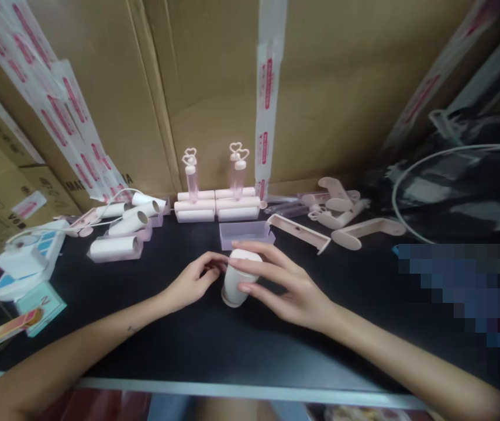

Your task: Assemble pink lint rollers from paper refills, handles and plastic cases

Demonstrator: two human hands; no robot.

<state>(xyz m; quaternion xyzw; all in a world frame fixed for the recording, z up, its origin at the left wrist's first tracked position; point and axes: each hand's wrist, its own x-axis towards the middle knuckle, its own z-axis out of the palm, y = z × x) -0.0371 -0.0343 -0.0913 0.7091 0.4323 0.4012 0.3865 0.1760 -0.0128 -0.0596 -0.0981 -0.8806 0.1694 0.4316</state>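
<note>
My right hand (293, 286) is closed around a white roll (238, 280) with a pale pink end, its fingers on top and along the side. The roll is tilted above the black table. Close on its left, my left hand (195, 280) has loosely curled fingers and a gap between thumb and forefinger; its fingertips reach the roll's upper edge, and whether they touch it I cannot tell. Just behind the roll lies a see-through lilac tray (246, 234). A pale pink bracket-like handle (300, 231) lies right of the tray.
White rolls in clear cases (116, 248) lie at left. Pink pieces with heart-topped tubes (238, 175) stand against the cardboard (214, 88). More pink handles (350, 234) are piled at right. A white power strip (34, 263) and teal packet (41, 307) lie far left.
</note>
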